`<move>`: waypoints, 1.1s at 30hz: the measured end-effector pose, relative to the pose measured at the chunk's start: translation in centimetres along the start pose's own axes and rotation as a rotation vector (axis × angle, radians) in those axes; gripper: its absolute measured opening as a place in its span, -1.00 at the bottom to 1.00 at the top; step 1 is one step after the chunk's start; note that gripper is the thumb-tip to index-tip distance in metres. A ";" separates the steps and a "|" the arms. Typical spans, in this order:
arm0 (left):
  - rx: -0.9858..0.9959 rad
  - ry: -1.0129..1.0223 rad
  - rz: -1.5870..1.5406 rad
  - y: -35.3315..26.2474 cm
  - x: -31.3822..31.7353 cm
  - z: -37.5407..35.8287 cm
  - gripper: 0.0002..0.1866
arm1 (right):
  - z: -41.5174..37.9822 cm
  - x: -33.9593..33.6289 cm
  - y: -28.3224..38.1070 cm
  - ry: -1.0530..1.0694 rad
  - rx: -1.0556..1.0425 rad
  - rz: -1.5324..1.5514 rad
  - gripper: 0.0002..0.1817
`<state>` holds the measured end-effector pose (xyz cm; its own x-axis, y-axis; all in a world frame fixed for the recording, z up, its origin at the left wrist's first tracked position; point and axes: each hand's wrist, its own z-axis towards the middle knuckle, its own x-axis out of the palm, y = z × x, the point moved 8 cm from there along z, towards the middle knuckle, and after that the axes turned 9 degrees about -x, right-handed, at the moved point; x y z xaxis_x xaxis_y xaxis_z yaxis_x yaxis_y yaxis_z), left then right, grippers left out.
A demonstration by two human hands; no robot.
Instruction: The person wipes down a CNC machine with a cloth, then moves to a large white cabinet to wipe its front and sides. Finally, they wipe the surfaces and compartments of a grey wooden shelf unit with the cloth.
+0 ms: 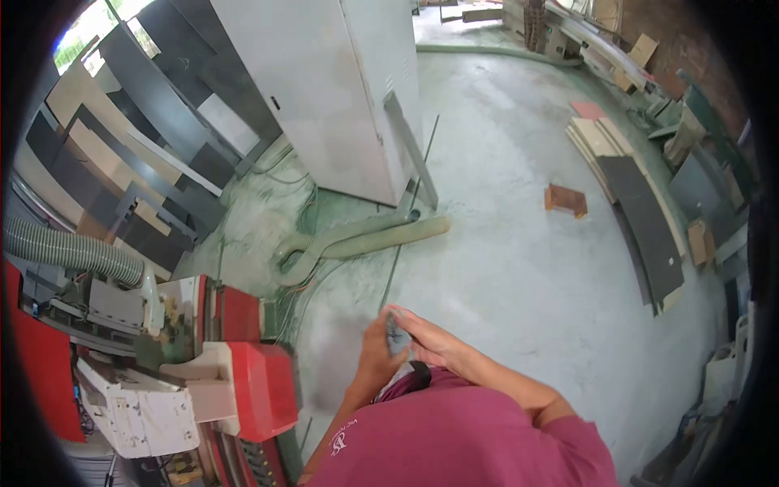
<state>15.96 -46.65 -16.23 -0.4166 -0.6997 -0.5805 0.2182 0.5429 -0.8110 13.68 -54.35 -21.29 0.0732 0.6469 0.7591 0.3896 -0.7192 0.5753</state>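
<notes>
Both my hands meet in front of my waist, close to the hem of my maroon shirt (pixel 462 430). My left hand (pixel 375 355) is curled along the left side of a small, mottled grey-blue thing (pixel 397 336). From the other side, my right hand (pixel 422 334) closes on it, the fingertips of both hands almost touching at the top. Its kind cannot be made out, and the fingers cover part of it. Just below the hands, a black strap or band (pixel 419 374) shows at my waist.
A red and white machine (pixel 264 390) with a ribbed hose (pixel 77 247) stands at left. Ahead are a grey cabinet (pixel 316 97) and a looped hose (pixel 357 243) on the floor. Boards (pixel 641 219) and a brown wooden block (pixel 565 200) lie to the right.
</notes>
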 end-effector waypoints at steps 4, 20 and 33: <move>0.320 0.040 0.066 -5.8 7.1 4.9 -0.10 | -3.7 -6.2 6.9 -0.232 -0.105 -0.065 -0.38; 0.003 0.648 -0.257 -14.2 18.5 31.3 -0.17 | 0.8 -22.8 33.1 -0.546 -0.544 -0.232 -0.33; -0.267 0.413 -0.755 -11.9 21.2 50.1 -0.33 | 13.2 -25.2 47.6 -0.206 -0.563 -0.995 -0.09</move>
<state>48.78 -91.21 -22.54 -0.6613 -0.7189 0.2141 -0.4330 0.1328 -0.8915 42.46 -101.58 -17.03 0.1324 0.9814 -0.1390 -0.1003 0.1528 0.9832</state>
